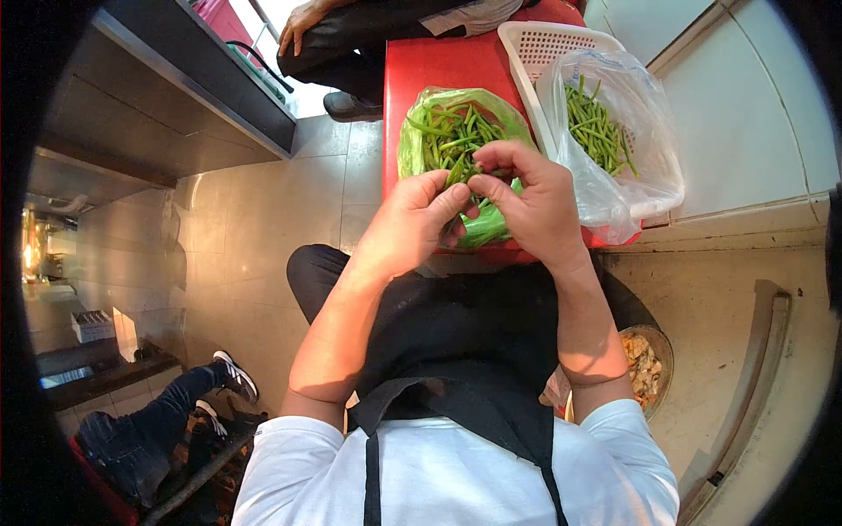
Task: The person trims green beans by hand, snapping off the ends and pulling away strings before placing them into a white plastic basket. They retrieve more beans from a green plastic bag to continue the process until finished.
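Both my hands meet over a green plastic bag [410,158] that lies open on a red table, full of green stalks [456,130]. My left hand [412,219] is closed around some green stalks, with thumb and index finger pinched at their tips. Close beside it, my right hand [531,197] pinches with thumb and index finger near the same stalks; what lies between these fingertips is too small to make out. To the right, a clear plastic bag [653,114] holds cut green stalks [596,131] in a white perforated basket [548,39].
Across the red table [438,66] sits a person in dark trousers, one hand [303,24] on the knee. Another person's legs [167,408] show at lower left. A round container of scraps [645,368] stands by my right elbow, near the tiled wall [745,131].
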`<act>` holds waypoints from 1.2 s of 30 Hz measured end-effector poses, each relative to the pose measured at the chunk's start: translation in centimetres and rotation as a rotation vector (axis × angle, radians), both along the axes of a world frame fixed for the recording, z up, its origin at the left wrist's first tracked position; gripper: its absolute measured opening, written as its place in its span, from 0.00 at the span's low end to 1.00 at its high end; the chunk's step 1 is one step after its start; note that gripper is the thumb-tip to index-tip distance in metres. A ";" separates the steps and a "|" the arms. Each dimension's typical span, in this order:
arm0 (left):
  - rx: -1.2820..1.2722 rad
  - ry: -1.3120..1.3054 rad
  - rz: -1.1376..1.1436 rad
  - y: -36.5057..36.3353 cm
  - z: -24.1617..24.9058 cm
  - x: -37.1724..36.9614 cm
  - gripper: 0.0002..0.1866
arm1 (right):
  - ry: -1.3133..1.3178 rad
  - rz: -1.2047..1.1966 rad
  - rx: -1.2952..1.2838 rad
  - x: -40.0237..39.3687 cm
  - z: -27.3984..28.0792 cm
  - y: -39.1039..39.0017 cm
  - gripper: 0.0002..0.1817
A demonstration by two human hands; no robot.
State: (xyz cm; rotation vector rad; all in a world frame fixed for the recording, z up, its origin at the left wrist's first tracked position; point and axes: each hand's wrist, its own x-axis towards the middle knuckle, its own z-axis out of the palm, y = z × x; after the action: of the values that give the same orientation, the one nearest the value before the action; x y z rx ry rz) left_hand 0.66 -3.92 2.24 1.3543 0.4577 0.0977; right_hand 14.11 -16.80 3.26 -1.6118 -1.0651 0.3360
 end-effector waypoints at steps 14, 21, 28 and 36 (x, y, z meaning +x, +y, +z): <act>-0.055 -0.071 0.095 -0.3 -1.1 0.3 0.10 | 0.042 -0.115 0.022 -0.1 -0.6 -0.3 0.06; 0.381 0.012 0.186 -0.6 -0.8 0.0 0.12 | -0.374 -0.156 -0.035 0.3 0.2 -0.5 0.06; 0.362 -0.046 0.094 0.2 -0.6 -0.5 0.09 | 0.001 -0.013 -0.096 0.9 -0.5 -1.1 0.06; 0.127 0.007 0.043 1.1 -0.8 -1.8 0.09 | 0.511 0.030 0.054 0.6 -1.1 -0.3 0.12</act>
State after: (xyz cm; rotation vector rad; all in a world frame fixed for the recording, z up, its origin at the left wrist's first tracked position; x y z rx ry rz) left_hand -1.17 -2.80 1.46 1.4703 0.4935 0.1599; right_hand 14.68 -17.13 2.17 -1.3593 -0.6987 0.6910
